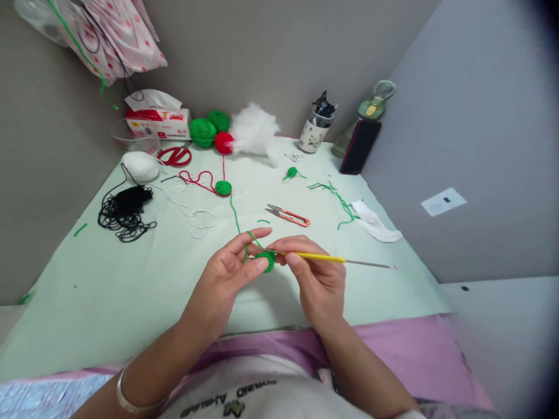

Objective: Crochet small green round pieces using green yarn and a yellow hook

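My left hand (227, 269) pinches a small green crochet piece (267, 262) between thumb and fingers. Green yarn (236, 215) passes over its raised index finger and runs back to a small green yarn ball (223, 188). In my right hand (321, 279) is a crochet hook (323, 256) with a yellow grip, held like a pen. The hook's near tip meets the top of the green piece, partly hidden by fingers; its other metal end points right. Beyond the hands lie orange thread snips (290, 216), their blades pointing left.
Black yarn (126, 209), a white yarn ball (140, 166) and red scissors (175, 156) lie at left. Along the back are a tissue box (168, 124), green yarn balls (203, 132), a red ball (224, 142), white stuffing (255, 132), a jar (315, 132) and a leaning phone (360, 146).
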Demonstrator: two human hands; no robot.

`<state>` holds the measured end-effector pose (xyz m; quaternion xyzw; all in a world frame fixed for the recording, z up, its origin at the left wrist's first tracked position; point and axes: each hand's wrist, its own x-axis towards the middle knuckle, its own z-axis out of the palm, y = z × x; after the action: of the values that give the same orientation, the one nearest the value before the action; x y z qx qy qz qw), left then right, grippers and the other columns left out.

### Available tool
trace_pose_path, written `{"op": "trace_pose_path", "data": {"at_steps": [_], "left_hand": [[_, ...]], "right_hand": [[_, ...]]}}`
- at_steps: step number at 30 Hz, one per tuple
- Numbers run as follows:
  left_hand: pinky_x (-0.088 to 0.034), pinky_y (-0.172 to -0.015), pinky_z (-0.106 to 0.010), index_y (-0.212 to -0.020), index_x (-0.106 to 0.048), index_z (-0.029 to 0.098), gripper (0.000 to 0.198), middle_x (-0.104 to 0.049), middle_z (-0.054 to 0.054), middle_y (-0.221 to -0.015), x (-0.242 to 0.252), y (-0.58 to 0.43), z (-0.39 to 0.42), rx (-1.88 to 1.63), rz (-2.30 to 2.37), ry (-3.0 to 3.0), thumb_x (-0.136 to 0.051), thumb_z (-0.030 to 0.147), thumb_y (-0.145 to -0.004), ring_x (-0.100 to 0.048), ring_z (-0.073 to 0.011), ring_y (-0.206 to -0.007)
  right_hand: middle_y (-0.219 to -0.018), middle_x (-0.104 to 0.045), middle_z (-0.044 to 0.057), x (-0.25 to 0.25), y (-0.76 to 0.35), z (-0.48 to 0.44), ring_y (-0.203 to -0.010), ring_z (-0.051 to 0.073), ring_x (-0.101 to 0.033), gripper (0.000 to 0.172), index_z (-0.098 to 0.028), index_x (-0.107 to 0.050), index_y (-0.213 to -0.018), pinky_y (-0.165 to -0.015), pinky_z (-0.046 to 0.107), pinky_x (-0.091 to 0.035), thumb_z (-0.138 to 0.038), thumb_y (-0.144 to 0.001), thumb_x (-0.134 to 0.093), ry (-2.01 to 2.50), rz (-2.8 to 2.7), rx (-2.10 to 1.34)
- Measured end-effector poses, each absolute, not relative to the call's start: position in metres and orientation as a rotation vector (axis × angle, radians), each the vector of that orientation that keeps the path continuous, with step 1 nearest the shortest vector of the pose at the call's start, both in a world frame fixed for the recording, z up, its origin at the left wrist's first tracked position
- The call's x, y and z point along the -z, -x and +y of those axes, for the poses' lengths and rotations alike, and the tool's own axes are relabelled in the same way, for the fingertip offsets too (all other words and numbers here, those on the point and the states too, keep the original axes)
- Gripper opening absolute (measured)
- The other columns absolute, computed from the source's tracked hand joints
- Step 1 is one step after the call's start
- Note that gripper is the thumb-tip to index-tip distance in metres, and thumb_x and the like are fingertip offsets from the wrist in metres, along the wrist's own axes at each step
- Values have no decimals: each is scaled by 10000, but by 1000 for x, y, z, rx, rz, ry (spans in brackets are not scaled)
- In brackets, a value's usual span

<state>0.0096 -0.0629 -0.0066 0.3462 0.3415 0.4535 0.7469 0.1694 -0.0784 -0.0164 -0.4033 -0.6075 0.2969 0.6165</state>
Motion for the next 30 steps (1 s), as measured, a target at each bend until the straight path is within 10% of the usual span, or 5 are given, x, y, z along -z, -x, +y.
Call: {"op": "trace_pose_path", "data": {"at_steps": [7,11,18,30], "left_hand": [[-511,-870,-236,-1238,-799,222,390,-623,63,-706,9,-11,-61,-922,694,-564,-858,256,-854,-426,-37,-549],[-541,-842,-239,-1176,-827,139,349,-367,136,-526,7,-5,-56,-901,640,-429,-845,227,-839,-172,-21,-460],[-487,-871,-253,-1174,-827,276,330,-736,-7,-917,10,-7,-62,-1011,752,-770,-857,249,-846,-632,-142,-858],[-433,-809,-242,-1133,-831,341,265,-641,9,-897,15,0,-62,-1062,861,-973,-819,264,-880,-549,-138,-845]], "right_hand": [[-1145,-786,105,22,-171,-87,-1008,221,-753,374,-265,-759,-1258,-813,358,-641,-55,-977,-628,941,-1759,-41],[-974,-798,55,18,-174,-84,-847,188,-736,258,-274,-789,-1131,-715,334,-618,-123,-1008,-620,943,-1466,-390],[-947,-795,29,21,-171,-77,-792,155,-697,124,-273,-818,-1002,-714,301,-579,-305,-1000,-698,904,-1221,-892],[-944,-799,29,13,-172,-84,-762,133,-713,204,-239,-770,-1011,-738,296,-589,-325,-1065,-593,905,-1159,-966]]}}
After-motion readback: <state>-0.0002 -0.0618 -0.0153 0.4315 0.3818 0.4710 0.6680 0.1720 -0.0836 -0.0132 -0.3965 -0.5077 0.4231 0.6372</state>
